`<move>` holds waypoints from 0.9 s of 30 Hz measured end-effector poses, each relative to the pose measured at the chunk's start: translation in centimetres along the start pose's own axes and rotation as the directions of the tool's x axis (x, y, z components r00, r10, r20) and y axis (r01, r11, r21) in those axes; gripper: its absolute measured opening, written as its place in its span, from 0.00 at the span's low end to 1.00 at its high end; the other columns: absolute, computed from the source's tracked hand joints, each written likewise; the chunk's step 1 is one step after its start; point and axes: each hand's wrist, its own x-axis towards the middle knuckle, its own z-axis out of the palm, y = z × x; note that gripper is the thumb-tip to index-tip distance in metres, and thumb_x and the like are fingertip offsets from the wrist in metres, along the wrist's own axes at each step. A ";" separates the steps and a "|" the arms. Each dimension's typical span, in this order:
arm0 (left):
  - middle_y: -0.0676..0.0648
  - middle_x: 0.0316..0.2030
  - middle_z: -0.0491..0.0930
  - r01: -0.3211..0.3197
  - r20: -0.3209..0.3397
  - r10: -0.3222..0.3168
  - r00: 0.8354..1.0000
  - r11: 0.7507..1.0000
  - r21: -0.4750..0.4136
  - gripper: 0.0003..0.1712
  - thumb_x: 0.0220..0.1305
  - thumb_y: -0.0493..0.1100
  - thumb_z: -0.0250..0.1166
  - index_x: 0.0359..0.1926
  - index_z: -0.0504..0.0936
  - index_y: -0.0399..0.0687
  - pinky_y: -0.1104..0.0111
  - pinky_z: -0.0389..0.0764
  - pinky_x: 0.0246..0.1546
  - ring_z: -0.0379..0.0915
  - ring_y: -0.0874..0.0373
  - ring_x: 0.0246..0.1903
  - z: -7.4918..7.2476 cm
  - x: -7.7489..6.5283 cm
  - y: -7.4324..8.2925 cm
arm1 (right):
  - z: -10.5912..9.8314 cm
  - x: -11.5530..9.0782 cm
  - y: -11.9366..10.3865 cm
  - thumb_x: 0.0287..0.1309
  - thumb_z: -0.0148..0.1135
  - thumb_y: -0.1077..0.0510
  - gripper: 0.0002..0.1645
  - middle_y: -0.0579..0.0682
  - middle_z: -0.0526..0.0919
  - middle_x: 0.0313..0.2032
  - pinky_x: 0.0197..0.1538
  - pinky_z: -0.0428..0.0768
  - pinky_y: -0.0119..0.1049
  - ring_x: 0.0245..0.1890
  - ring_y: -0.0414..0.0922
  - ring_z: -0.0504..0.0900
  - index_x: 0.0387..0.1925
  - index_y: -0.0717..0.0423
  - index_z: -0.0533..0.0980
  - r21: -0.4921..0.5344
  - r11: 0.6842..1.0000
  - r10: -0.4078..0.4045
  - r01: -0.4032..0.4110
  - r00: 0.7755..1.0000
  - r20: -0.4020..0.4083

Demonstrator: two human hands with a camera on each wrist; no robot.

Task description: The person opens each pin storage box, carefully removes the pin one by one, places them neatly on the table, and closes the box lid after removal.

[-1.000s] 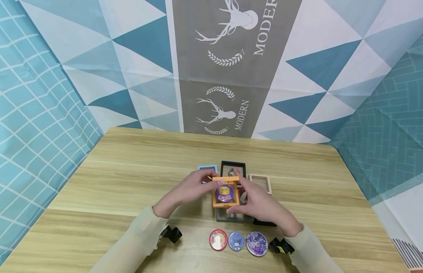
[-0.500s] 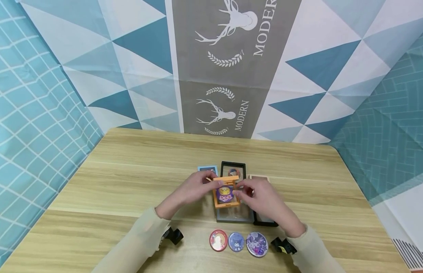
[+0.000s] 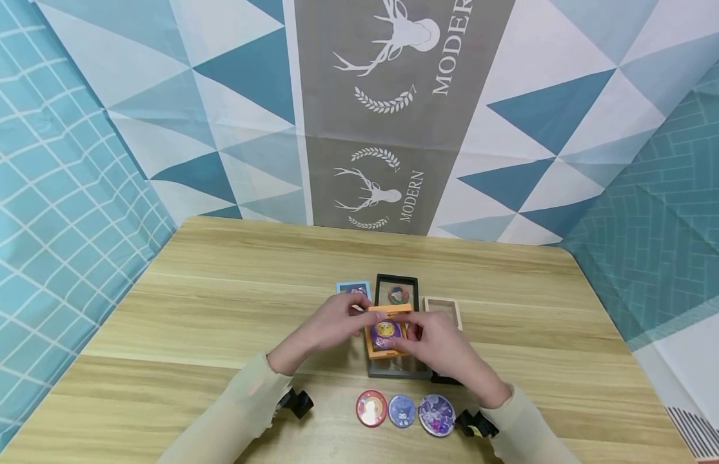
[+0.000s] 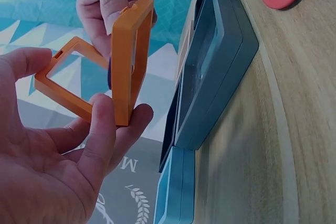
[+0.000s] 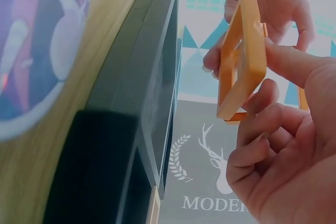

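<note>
Left hand (image 3: 330, 322) gripping, right hand (image 3: 446, 345) pinching; hands close together, fingers (image 4: 101, 135) bent.

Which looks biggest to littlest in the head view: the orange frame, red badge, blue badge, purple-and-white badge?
Orange frame, though it's held up nearer
Purple-and-white badge
Red badge
Blue badge, only slightly smaller

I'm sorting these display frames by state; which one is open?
The orange frame, gripped by the left hand: its hinged halves are spread apart. The blue frame, grey frame, beige frame and black frames lie on the table, apparently closed.
</note>
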 end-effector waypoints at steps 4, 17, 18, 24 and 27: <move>0.50 0.42 0.75 -0.002 0.000 0.002 1.000 1.000 -0.002 0.27 0.56 0.66 0.57 0.41 0.76 0.49 0.66 0.77 0.31 0.77 0.57 0.31 0.1 0.1 -0.2 | 0.0 0.0 0.1 0.48 0.64 0.40 0.20 0.38 0.70 0.17 0.15 0.64 0.29 0.15 0.36 0.67 0.40 0.45 0.79 0.098 0.993 0.062 -0.060 0.998 -0.018; 0.50 0.38 0.77 0.009 -0.036 -0.009 0.999 1.000 0.008 0.28 0.55 0.68 0.57 0.41 0.77 0.50 0.65 0.77 0.29 0.76 0.56 0.33 -0.6 0.3 -0.4 | -3.3 -0.2 1.7 0.49 0.64 0.42 0.14 0.48 0.76 0.27 0.27 0.72 0.36 0.28 0.46 0.72 0.29 0.46 0.78 0.324 0.931 0.159 -0.167 0.986 0.051; 0.50 0.38 0.77 0.011 -0.041 -0.011 0.999 1.000 0.009 0.27 0.55 0.68 0.57 0.41 0.77 0.51 0.65 0.77 0.29 0.76 0.56 0.33 -0.7 0.3 -0.4 | -3.8 -0.3 2.0 0.49 0.64 0.42 0.14 0.47 0.77 0.28 0.29 0.73 0.38 0.30 0.46 0.73 0.29 0.45 0.77 0.309 0.937 0.149 -0.162 0.987 0.063; 0.51 0.39 0.76 0.015 -0.048 -0.015 0.999 1.000 0.010 0.25 0.55 0.67 0.57 0.39 0.77 0.52 0.64 0.76 0.27 0.76 0.54 0.33 -1.0 0.3 -0.4 | -6.4 -1.1 3.6 0.51 0.64 0.49 0.06 0.42 0.78 0.27 0.30 0.76 0.37 0.28 0.44 0.74 0.26 0.44 0.77 0.153 0.983 0.069 -0.100 0.979 0.191; 0.51 0.38 0.76 0.015 -0.041 -0.014 0.999 1.000 0.022 0.26 0.55 0.68 0.57 0.39 0.77 0.52 0.64 0.76 0.27 0.76 0.54 0.33 -1.1 0.3 -0.4 | -7.1 -1.4 4.2 0.51 0.65 0.54 0.04 0.40 0.77 0.24 0.27 0.74 0.35 0.24 0.41 0.72 0.24 0.44 0.77 0.056 0.995 0.062 -0.079 0.964 0.260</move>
